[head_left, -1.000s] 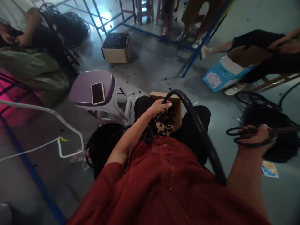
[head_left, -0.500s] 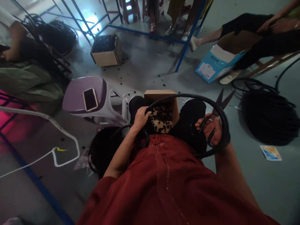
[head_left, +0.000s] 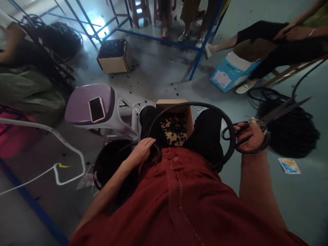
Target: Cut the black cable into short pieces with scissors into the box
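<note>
My left hand (head_left: 141,150) is by my left thigh, its fingers closed around a black tube (head_left: 228,119). From there the tube rises in a wide arc over my lap and comes down beside my right hand. In my right hand (head_left: 252,136) is a pair of scissors (head_left: 266,119) with black handles, its blades slightly parted and pointing right, away from the tube. A cardboard box (head_left: 190,119) stands between my knees with many small black pieces on its bottom.
At left, a purple-topped stool (head_left: 77,102) bears a phone (head_left: 96,109). Coiled black tubing (head_left: 294,133) lies at right. A second cardboard box (head_left: 114,65), a blue-and-white box (head_left: 225,71) and a blue metal frame (head_left: 196,66) stand ahead. Other people sit at both sides.
My right hand has moved right and out of the tube's loop, and the scissors have swung to point right. My left hand has come down and nearer to me.
</note>
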A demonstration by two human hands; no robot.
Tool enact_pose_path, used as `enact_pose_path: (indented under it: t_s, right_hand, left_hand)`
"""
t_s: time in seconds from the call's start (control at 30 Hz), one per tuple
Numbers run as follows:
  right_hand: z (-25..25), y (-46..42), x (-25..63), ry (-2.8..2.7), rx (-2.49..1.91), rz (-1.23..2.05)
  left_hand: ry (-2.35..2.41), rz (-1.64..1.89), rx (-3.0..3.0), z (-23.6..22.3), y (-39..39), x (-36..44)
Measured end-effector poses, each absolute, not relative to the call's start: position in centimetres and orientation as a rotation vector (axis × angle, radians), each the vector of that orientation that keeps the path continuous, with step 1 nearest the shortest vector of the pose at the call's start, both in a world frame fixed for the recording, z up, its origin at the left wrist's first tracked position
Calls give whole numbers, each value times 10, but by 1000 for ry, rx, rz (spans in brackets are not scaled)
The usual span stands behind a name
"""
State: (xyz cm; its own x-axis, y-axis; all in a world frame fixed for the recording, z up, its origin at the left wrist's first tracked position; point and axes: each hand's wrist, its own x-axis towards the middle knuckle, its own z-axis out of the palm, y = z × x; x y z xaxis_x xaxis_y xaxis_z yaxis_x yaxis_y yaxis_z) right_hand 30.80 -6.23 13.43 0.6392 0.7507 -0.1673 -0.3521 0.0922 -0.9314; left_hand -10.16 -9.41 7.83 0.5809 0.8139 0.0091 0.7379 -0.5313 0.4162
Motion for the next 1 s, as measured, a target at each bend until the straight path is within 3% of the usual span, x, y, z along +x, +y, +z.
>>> enact_pose_path:
  t_s: [0.13, 0.37, 0.53, 0.73, 1.0]
  right_hand:
    - [146, -69, 319, -567, -1223, 726]
    - [173, -80, 303, -739, -1344, 634]
    - [188, -82, 254, -920, -1304, 977]
    - [201, -83, 220, -1224, -1244, 1159]
    - [158, -50, 178, -1293, -1236, 1362]
  left_hand:
    - [1218, 115, 2511, 96, -71, -85]
    - [1580, 400, 2255, 134, -13, -45]
    - [1536, 166, 2421, 148, 13, -19]
    - [2236, 87, 2073, 146, 57, -64]
    - [2052, 34, 2272, 147, 45, -20]
